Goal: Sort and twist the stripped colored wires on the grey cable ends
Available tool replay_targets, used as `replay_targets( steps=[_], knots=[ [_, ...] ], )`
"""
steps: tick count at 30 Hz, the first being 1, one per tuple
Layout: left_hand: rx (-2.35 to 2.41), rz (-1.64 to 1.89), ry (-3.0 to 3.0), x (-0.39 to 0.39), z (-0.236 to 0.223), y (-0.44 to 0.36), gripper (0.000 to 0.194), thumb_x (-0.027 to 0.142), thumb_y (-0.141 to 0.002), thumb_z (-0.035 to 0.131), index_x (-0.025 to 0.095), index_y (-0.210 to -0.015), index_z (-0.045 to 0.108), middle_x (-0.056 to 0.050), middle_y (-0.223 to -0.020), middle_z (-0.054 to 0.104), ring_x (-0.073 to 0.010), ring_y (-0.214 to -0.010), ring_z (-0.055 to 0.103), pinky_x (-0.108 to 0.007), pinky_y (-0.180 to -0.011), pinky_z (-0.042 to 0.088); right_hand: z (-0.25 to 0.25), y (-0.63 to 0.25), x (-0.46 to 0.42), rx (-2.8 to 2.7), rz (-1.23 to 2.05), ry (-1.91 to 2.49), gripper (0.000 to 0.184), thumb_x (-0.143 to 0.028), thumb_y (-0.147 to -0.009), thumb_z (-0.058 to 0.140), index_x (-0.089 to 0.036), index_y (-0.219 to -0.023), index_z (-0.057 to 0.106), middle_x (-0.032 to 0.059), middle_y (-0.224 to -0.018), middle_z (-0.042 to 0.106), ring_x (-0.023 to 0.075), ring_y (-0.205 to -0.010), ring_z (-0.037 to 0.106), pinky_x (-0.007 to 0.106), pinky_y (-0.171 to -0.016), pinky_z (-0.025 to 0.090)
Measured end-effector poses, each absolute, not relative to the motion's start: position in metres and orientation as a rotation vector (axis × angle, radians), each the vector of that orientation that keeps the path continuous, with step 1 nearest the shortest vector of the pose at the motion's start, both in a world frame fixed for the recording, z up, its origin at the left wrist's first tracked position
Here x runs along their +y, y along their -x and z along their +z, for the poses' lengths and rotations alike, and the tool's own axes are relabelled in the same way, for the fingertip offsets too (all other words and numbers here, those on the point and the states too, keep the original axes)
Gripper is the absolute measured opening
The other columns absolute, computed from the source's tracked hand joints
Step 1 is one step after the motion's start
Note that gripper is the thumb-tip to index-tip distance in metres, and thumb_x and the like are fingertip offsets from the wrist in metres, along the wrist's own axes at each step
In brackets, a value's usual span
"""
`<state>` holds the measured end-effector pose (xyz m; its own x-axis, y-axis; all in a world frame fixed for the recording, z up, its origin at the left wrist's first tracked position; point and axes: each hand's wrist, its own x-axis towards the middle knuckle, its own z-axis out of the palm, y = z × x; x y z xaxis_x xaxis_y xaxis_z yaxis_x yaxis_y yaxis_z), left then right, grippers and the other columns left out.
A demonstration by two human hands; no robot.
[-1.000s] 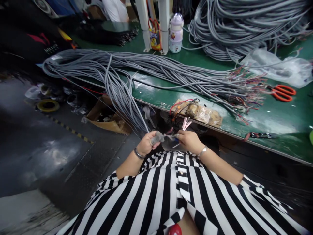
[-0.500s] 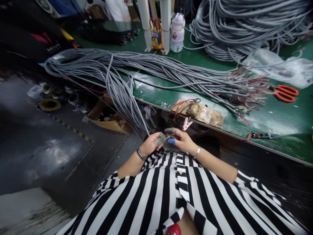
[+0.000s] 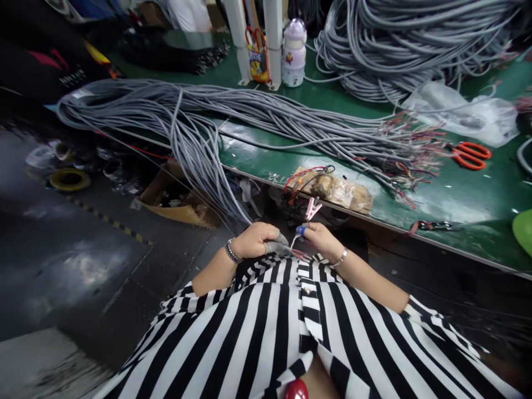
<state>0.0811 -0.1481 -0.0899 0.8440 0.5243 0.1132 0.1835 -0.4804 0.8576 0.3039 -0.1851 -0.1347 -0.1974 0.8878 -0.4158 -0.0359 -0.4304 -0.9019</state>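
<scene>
Close to my striped shirt, my left hand (image 3: 258,240) pinches the end of a grey cable, its fingertips wrapped in grey coverings. Thin reddish wires (image 3: 298,254) fan out of the cable end past those fingertips. My right hand (image 3: 321,239), a blue covering on one finger, pinches a whitish strand (image 3: 294,240) that runs across from the cable end. From a looped bundle of grey cables (image 3: 199,155), several lengths hang over the table edge toward my left hand. Just beyond my right hand, a pink clip (image 3: 312,209) sticks out at the table edge.
On the green table (image 3: 440,194) lie orange-handled scissors (image 3: 471,155), a pliers-like tool (image 3: 436,225), a taped cardboard piece (image 3: 332,188) and a plastic bag (image 3: 465,113). A large cable coil (image 3: 415,50) and a bottle (image 3: 295,52) stand behind. Below left is a cardboard box (image 3: 178,205).
My hands have moved apart. The cable's inner wires now fan out, and a whitish strand stretches between my left and right fingers. The view has shifted slightly.
</scene>
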Motion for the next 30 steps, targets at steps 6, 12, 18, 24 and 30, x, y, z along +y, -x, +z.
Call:
replay_targets(
  steps=[6,12,18,24,30],
  knots=[
    [0.649,0.752,-2.050,-0.147,-0.077,-0.084,0.019,0.033,-0.084,0.066,0.018,-0.092,0.075,-0.007,-0.072,0.068,-0.0150,-0.068,0.061,-0.025,-0.068,0.047,-0.134,-0.329,-0.184,-1.081,1.478,1.273,0.057,-0.072,-0.071,0.060,-0.019,-0.055,0.048,-0.0066,-0.046,0.032,0.0051,-0.042,0.020,0.022,-0.040,0.012],
    [0.766,0.907,-1.864,-0.140,-0.085,-0.108,0.023,0.035,-0.085,0.064,0.015,-0.090,0.073,-0.007,-0.082,0.071,-0.0149,-0.073,0.064,-0.025,-0.070,0.050,-0.114,-0.326,-0.169,-0.909,1.739,1.011,0.059,-0.077,-0.076,0.050,-0.018,-0.075,0.058,-0.0028,-0.056,0.047,0.0046,-0.041,0.016,0.021,-0.039,0.009],
    [0.777,0.862,-1.740,-0.133,-0.092,-0.123,0.029,0.039,-0.082,0.067,0.012,-0.089,0.073,-0.008,-0.083,0.072,-0.0155,-0.076,0.065,-0.025,-0.073,0.052,-0.118,-0.314,-0.163,-0.910,1.477,1.102,0.059,-0.076,-0.071,0.057,-0.017,-0.065,0.057,-0.0021,-0.051,0.044,0.0059,-0.041,0.024,0.022,-0.039,0.014],
    [0.732,0.829,-1.739,-0.129,-0.098,-0.128,0.030,0.040,-0.082,0.066,0.011,-0.088,0.072,-0.008,-0.083,0.072,-0.0159,-0.076,0.066,-0.026,-0.074,0.052,-0.116,-0.308,-0.157,-0.672,1.713,0.957,0.058,-0.074,-0.069,0.062,-0.016,-0.070,0.062,-0.0039,-0.049,0.041,0.0054,-0.041,0.024,0.019,-0.036,0.013],
    [0.719,0.797,-1.767,-0.130,-0.097,-0.131,0.029,0.039,-0.082,0.067,0.011,-0.085,0.072,-0.008,-0.080,0.072,-0.0150,-0.072,0.064,-0.025,-0.072,0.052,-0.111,-0.305,-0.153,-0.468,1.697,0.917,0.056,-0.073,-0.068,0.064,-0.018,-0.067,0.059,-0.0017,-0.051,0.049,0.0054,-0.039,0.027,0.018,-0.033,0.018]
  ],
)
